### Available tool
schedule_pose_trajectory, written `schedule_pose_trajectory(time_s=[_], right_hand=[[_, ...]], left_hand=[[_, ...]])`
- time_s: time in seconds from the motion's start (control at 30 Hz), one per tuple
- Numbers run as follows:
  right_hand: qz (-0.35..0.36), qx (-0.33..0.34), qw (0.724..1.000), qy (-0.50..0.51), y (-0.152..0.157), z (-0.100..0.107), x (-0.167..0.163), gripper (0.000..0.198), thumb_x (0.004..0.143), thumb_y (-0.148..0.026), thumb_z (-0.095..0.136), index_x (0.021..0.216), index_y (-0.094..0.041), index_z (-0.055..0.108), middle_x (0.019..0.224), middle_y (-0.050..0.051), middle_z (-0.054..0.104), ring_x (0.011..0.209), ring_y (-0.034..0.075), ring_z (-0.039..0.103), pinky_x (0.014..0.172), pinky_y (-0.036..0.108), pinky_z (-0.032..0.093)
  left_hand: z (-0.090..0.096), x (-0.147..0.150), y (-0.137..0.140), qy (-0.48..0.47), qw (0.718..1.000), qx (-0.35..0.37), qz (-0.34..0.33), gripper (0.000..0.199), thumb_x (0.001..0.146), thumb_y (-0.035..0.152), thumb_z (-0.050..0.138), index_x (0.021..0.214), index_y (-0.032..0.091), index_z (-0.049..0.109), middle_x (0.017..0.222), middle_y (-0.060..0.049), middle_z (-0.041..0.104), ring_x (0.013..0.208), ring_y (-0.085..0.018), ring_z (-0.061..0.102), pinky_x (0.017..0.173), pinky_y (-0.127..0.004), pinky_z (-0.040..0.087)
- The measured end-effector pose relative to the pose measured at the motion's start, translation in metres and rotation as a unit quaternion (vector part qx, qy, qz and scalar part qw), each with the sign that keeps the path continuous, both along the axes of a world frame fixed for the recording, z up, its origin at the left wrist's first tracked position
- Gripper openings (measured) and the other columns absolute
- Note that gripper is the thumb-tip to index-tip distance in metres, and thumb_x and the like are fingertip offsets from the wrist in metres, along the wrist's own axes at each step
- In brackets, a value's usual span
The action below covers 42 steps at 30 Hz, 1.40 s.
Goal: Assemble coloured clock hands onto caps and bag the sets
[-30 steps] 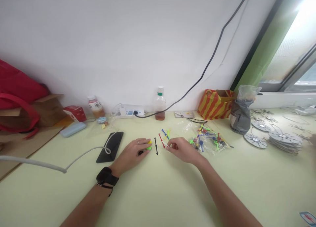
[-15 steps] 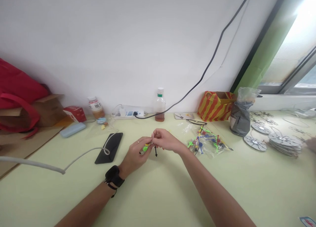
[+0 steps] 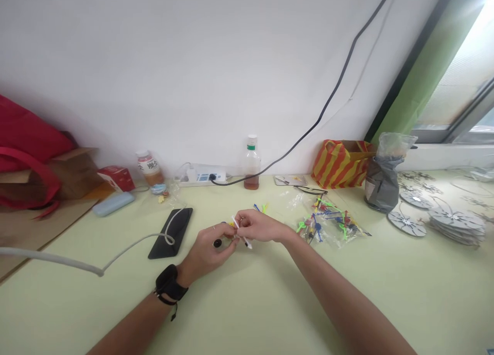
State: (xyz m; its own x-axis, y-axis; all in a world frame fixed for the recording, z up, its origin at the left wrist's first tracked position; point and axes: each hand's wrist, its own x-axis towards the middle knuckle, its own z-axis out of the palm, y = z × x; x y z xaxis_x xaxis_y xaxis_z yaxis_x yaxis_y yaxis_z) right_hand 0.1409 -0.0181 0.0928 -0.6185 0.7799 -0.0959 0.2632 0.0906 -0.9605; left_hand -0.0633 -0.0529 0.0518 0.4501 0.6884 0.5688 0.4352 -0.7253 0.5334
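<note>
My left hand (image 3: pixel 210 248) is closed in a pinch. A black round-ended piece (image 3: pixel 217 243) pokes out between its fingers, and a bit of yellow shows at the fingertips. My right hand (image 3: pixel 258 225) pinches a thin white arrow-shaped stick (image 3: pixel 242 233), its pointed end slanting down to the right. The fingertips of both hands meet over the table, so what lies between them is partly hidden. Just behind the hands lie loose blue and yellow-green plastic pieces (image 3: pixel 264 208). Right of my right hand are clear bags with colourful arrow-shaped plastic pieces (image 3: pixel 318 226).
A black phone (image 3: pixel 170 233) with a grey cable lies left of my hands. Along the wall stand a power strip (image 3: pixel 200 176), a bottle (image 3: pixel 251 164) and a striped bag (image 3: pixel 339 162). Stacked grey discs (image 3: pixel 457 224) sit at right, beside a grey bag (image 3: pixel 382 182).
The white stick now slants out of my right fingers, where a black arrow tip hung down before. A black round end shows in my left hand in place of the green piece. Both hands shifted slightly lower.
</note>
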Motion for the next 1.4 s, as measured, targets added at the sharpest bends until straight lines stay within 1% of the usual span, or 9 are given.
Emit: schedule_pose_trajectory(time_s=[0.13,0.23,0.33,0.5,0.6,0.67,0.77,0.97,1.4], right_hand=[[-0.103,0.100,0.979,-0.144,0.005,-0.004,0.005,0.009,0.083,-0.014,0.061,0.091,-0.018,0.060,0.068,-0.004,0.061,0.058,0.010,0.053,0.053,0.020,0.035],[-0.110,0.123,0.962,-0.220,0.010,-0.009,0.013,0.018,0.081,-0.015,0.065,0.100,-0.016,0.066,0.069,0.000,0.068,0.058,0.013,0.059,0.056,0.024,0.039],[-0.100,0.137,0.956,-0.240,0.015,-0.015,0.021,0.018,0.085,-0.023,0.066,0.101,-0.016,0.070,0.064,0.001,0.068,0.055,0.016,0.061,0.056,0.026,0.041],[-0.163,0.203,0.922,-0.286,0.028,-0.019,0.043,0.026,0.091,-0.024,0.062,0.115,-0.017,0.068,0.098,0.010,0.073,0.084,0.020,0.066,0.071,0.027,0.042],[-0.184,0.218,0.902,-0.325,0.034,-0.021,0.057,0.024,0.090,-0.017,0.060,0.112,-0.015,0.069,0.100,0.013,0.071,0.093,0.023,0.065,0.074,0.029,0.041],[-0.185,0.225,0.892,-0.345,0.036,-0.024,0.061,0.022,0.089,-0.014,0.059,0.108,-0.015,0.069,0.101,0.013,0.070,0.100,0.025,0.064,0.076,0.029,0.041],[-0.178,0.237,0.883,-0.364,0.036,-0.030,0.058,0.015,0.091,-0.014,0.057,0.100,-0.015,0.069,0.107,0.015,0.067,0.104,0.026,0.062,0.079,0.030,0.041],[-0.135,0.252,0.891,-0.354,0.033,-0.036,0.048,0.008,0.091,-0.018,0.059,0.090,-0.016,0.067,0.103,0.014,0.065,0.093,0.023,0.062,0.074,0.029,0.040],[-0.044,0.215,0.951,-0.218,0.020,-0.036,0.020,0.013,0.075,-0.005,0.064,0.078,-0.017,0.064,0.077,0.001,0.065,0.069,0.014,0.059,0.061,0.022,0.042]], left_hand=[[-0.002,-0.002,-0.002,0.002,1.000,-0.006,0.002,0.007,0.090,0.019,0.066,0.084,0.021,0.062,0.095,-0.004,0.075,0.089,-0.018,0.072,0.083,-0.030,0.056],[0.000,-0.006,-0.001,0.053,0.999,-0.012,-0.004,0.001,0.089,0.022,0.068,0.090,0.023,0.068,0.102,-0.005,0.077,0.096,-0.020,0.073,0.089,-0.034,0.057],[0.000,-0.008,0.001,0.119,0.992,-0.022,-0.019,0.012,0.088,0.025,0.069,0.099,0.027,0.074,0.106,-0.006,0.077,0.115,-0.026,0.067,0.096,-0.040,0.057],[0.001,-0.012,0.005,0.135,0.990,-0.025,-0.020,0.007,0.087,0.026,0.071,0.092,0.028,0.075,0.116,-0.005,0.076,0.133,-0.028,0.056,0.106,-0.048,0.052],[0.003,-0.013,0.005,0.149,0.988,-0.026,-0.007,0.036,0.089,0.029,0.069,0.125,0.029,0.068,0.145,-0.006,0.060,0.142,-0.029,0.046,0.116,-0.051,0.043],[0.003,-0.014,0.004,0.175,0.984,-0.039,0.002,0.057,0.094,0.033,0.065,0.149,0.032,0.050,0.160,-0.006,0.044,0.149,-0.029,0.037,0.121,-0.052,0.037],[-0.001,-0.017,0.005,0.219,0.974,-0.062,0.007,0.060,0.102,0.039,0.053,0.158,0.036,0.034,0.167,-0.002,0.030,0.155,-0.030,0.026,0.124,-0.053,0.032],[-0.010,-0.019,0.007,0.238,0.968,-0.078,0.011,0.056,0.105,0.042,0.048,0.159,0.037,0.033,0.168,0.000,0.028,0.156,-0.028,0.024,0.125,-0.051,0.031],[-0.018,-0.018,0.010,0.199,0.978,-0.062,0.024,0.059,0.102,0.045,0.051,0.158,0.034,0.035,0.164,-0.004,0.036,0.152,-0.028,0.030,0.123,-0.050,0.033]])
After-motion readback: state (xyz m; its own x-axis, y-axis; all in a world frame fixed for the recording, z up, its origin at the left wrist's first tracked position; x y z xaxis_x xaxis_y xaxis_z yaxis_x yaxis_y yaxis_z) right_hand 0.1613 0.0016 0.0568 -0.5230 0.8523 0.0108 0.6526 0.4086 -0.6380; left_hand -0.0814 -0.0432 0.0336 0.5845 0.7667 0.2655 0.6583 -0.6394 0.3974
